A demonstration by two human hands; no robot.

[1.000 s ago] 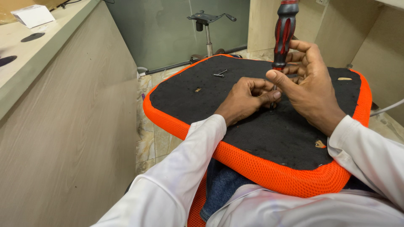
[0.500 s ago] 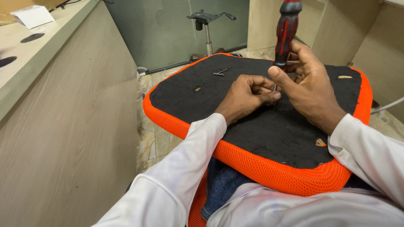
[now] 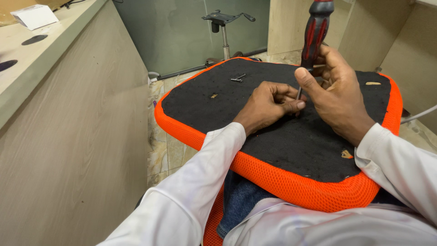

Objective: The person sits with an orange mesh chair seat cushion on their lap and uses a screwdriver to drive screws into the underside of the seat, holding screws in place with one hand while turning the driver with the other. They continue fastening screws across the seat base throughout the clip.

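An upturned chair seat (image 3: pixel 291 182) with an orange mesh rim and a black fabric underside lies across my lap. My right hand (image 3: pixel 339 98) grips a screwdriver (image 3: pixel 315 34) with a red and black handle, held nearly upright with its shaft pointing down at the black fabric. My left hand (image 3: pixel 268 105) is curled beside the shaft, fingertips pinched at the tip; what they pinch is hidden. Two loose dark screws (image 3: pixel 237 79) lie on the fabric farther from me.
A tall wood-grain panel (image 3: pixel 68 150) stands close on my left, with a desk top (image 3: pixel 32 50) above it carrying a white box (image 3: pixel 34 16). A chair base with a gas-lift post (image 3: pixel 224 27) stands on the tiled floor beyond. A white cable (image 3: pixel 421 114) runs at right.
The screwdriver and my right hand have shifted slightly and the handle has tilted a little. My left hand stays at the tip.
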